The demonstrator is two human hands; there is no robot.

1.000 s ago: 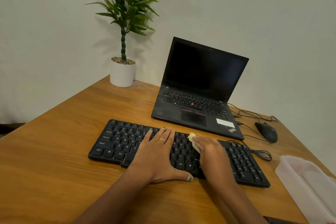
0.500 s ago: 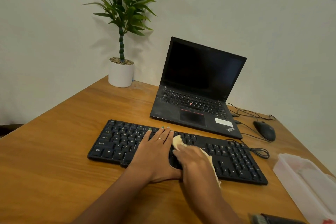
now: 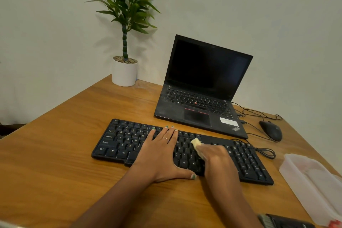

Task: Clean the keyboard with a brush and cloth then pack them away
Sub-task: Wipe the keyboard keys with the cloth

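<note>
A black keyboard (image 3: pixel 125 140) lies across the wooden table (image 3: pixel 64 163) in front of me. My left hand (image 3: pixel 161 153) rests flat on its middle keys, fingers straight, thumb out along the near edge. My right hand (image 3: pixel 216 159) presses a pale yellow cloth (image 3: pixel 196 143) onto the keys right of centre; only a corner of the cloth shows past my fingers. The brush (image 3: pixel 283 221), dark with grey bristles, lies at the bottom right edge of the view, partly cut off.
An open black laptop (image 3: pixel 201 94) stands behind the keyboard. A mouse (image 3: pixel 271 130) and its cables lie to the right. A translucent plastic box (image 3: pixel 314 185) sits at the right table edge. A potted plant (image 3: pixel 125 72) stands at the far corner by the wall.
My right hand slid the cloth left to beside my left hand, then back right toward the middle-right keys. My left hand stayed put on the keyboard.
</note>
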